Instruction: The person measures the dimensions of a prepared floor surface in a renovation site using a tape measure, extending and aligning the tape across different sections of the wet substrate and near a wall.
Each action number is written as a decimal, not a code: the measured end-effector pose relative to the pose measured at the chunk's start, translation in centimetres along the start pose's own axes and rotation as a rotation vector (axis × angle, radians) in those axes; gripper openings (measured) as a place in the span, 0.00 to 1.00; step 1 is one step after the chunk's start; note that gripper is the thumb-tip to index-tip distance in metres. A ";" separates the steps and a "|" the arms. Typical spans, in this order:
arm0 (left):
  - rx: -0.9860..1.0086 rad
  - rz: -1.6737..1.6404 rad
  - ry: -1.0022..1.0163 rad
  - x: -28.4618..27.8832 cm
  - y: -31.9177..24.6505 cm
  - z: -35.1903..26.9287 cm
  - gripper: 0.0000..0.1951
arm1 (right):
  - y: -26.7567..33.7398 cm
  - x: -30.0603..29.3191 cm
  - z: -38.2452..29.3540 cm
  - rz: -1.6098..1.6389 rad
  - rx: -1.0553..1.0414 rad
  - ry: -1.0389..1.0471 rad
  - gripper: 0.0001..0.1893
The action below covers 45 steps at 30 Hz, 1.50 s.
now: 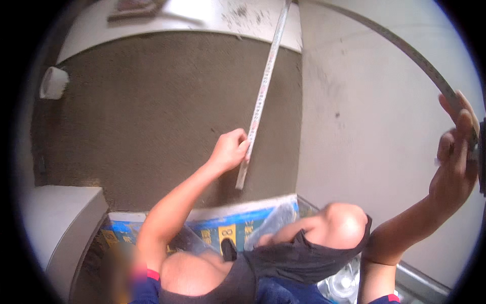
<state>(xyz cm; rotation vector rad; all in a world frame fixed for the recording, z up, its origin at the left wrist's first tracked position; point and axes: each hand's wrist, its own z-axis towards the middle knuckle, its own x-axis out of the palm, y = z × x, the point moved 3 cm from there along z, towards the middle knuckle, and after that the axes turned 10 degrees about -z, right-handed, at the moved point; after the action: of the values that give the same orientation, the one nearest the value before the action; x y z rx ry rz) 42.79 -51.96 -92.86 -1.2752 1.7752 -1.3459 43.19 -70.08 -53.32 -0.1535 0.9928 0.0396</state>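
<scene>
My left hand pinches a steel tape measure blade near its free end. The blade's printed face, with dark and red marks, slants over a brown-grey mortar bed and leaves the view at the top. At the far right, my right hand has its fingers around a curved grey strip, which looks like the back of the same blade. The strip arcs down from the top edge into that hand. A dark object, possibly the tape's case, is cut off beside the fingers.
Pale tiling with dark crumbs borders the mortar at the top. A grey wall surface runs along the right. A white pipe stub rises at left, above a white ledge. Printed sheeting lies by my bent knees.
</scene>
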 end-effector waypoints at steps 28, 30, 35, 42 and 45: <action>-0.046 -0.015 0.073 19.7 8.4 0.6 0.08 | -3.9 2.1 -8.2 0.068 0.365 0.197 0.23; -0.029 0.065 0.062 19.5 8.4 0.9 0.08 | -4.0 2.4 -8.2 0.080 0.402 0.202 0.23; -0.071 0.212 0.116 19.5 10.5 0.4 0.10 | -3.9 3.8 -7.6 0.308 0.560 0.245 0.16; -0.085 0.233 0.198 20.2 11.2 3.3 0.12 | -5.1 5.7 -7.0 0.466 0.659 0.237 0.10; -0.129 0.303 0.226 20.0 10.2 3.3 0.12 | -6.0 7.3 -6.7 0.497 0.628 0.263 0.12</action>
<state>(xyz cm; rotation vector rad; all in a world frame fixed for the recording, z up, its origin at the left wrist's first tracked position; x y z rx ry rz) 34.37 -71.20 -101.44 -0.8958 2.1411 -1.2563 42.23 -77.30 -62.35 0.6807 1.2410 0.1623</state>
